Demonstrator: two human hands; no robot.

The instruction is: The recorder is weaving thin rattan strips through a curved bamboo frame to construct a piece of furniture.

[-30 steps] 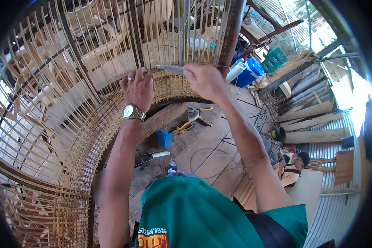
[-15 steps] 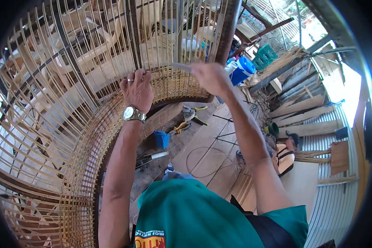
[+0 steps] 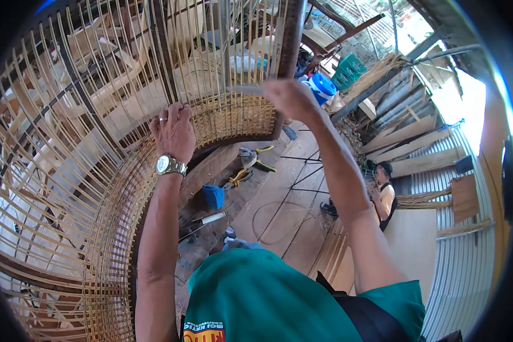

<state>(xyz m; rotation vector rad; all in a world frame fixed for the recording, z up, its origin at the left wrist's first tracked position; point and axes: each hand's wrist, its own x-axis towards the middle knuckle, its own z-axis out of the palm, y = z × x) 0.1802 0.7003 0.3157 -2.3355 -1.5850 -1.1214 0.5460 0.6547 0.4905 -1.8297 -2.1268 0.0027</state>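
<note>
The right hand is blurred, hiding one end of the flat tool; the left hand hides its fingertips; the top edge crops the woven frame

Left hand against cane weave; right hand, blurred, gripping thin pale tool.

High on the wearer's head, the left camera of the pair stares steeply down and ahead, over the green shirt at the bottom! Left hand and right hand are near, above the inner edge of the woven frame; the floor lies farther off, and it's fisheye all the way, bending the corrugated sheeting rightward, black filling the picture's corners!
</note>
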